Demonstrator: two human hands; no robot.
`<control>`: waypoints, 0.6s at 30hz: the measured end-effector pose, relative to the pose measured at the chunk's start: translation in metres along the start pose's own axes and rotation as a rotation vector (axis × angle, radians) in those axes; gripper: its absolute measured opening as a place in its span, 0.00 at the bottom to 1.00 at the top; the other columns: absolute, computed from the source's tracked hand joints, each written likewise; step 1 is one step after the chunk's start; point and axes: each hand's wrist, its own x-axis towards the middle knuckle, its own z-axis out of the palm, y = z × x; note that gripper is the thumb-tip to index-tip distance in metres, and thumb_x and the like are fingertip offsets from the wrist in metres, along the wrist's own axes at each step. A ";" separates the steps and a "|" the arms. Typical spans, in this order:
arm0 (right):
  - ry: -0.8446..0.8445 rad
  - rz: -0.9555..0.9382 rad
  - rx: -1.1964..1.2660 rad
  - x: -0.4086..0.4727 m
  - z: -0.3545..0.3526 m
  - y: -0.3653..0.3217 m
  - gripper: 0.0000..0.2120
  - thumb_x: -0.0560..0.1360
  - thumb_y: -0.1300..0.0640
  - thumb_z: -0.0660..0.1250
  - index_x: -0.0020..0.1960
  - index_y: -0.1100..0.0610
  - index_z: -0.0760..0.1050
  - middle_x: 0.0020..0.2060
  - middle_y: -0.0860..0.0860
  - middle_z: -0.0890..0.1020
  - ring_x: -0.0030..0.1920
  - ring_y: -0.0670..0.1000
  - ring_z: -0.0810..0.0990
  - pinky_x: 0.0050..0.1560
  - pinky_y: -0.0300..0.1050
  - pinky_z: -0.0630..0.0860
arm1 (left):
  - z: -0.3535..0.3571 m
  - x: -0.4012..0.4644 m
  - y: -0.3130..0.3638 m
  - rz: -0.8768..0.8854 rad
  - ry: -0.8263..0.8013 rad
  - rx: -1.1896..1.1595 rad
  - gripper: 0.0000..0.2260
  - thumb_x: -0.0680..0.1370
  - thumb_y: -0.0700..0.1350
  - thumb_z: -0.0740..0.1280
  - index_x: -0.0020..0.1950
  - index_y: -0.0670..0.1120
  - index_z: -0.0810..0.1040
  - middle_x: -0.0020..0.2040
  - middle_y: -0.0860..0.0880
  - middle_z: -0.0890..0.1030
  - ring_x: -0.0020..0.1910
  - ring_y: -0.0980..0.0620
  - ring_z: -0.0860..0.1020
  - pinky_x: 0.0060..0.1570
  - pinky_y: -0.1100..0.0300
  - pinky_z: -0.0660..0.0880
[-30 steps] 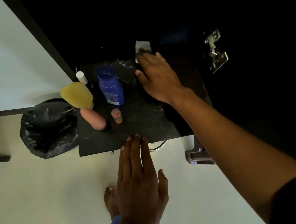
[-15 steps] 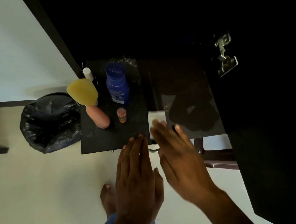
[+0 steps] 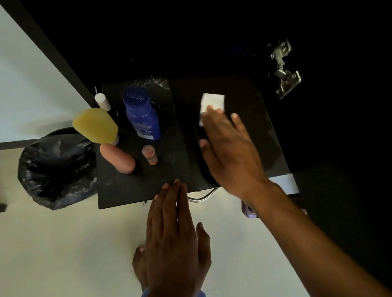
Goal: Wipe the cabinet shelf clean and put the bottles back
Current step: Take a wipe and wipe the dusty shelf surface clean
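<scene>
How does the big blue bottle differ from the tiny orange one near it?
The blue bottle is far bigger than the orange bottle. The blue bottle carries a printed label; the orange bottle shows none. The blue bottle stands farther back, the orange bottle nearer the front of the shelf. Both stand upright on its left part.

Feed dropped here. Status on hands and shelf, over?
Right hand flat, pressing white wipe on shelf. Left hand open at front edge. Bottles crowd left side.
</scene>
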 end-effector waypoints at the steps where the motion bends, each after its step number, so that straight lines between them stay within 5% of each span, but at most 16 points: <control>1: -0.018 -0.058 -0.007 -0.003 0.002 -0.006 0.27 0.86 0.47 0.50 0.83 0.56 0.57 0.83 0.52 0.58 0.84 0.48 0.53 0.84 0.51 0.46 | 0.000 0.000 0.000 0.001 -0.002 0.002 0.43 0.70 0.48 0.78 0.81 0.39 0.64 0.81 0.41 0.67 0.79 0.41 0.65 0.75 0.45 0.68; 5: -0.035 -0.206 -0.064 -0.055 0.007 -0.015 0.26 0.87 0.48 0.52 0.83 0.56 0.58 0.83 0.52 0.57 0.84 0.46 0.48 0.84 0.55 0.51 | 0.001 0.000 -0.003 0.009 -0.006 -0.002 0.45 0.70 0.49 0.79 0.82 0.41 0.62 0.81 0.41 0.67 0.79 0.42 0.66 0.74 0.43 0.70; 12: 0.080 0.230 -0.159 -0.056 0.000 0.025 0.28 0.87 0.44 0.46 0.83 0.56 0.59 0.82 0.54 0.61 0.83 0.51 0.55 0.84 0.54 0.50 | 0.002 0.000 -0.005 0.011 -0.011 0.001 0.43 0.71 0.47 0.77 0.82 0.41 0.63 0.81 0.42 0.67 0.79 0.41 0.67 0.73 0.43 0.72; 18: -0.058 -0.047 -0.054 -0.069 0.002 0.001 0.28 0.87 0.43 0.46 0.84 0.52 0.54 0.83 0.48 0.55 0.84 0.43 0.46 0.84 0.50 0.47 | 0.002 0.002 -0.001 0.013 0.015 -0.015 0.43 0.70 0.47 0.78 0.81 0.41 0.64 0.80 0.42 0.68 0.79 0.43 0.66 0.75 0.46 0.68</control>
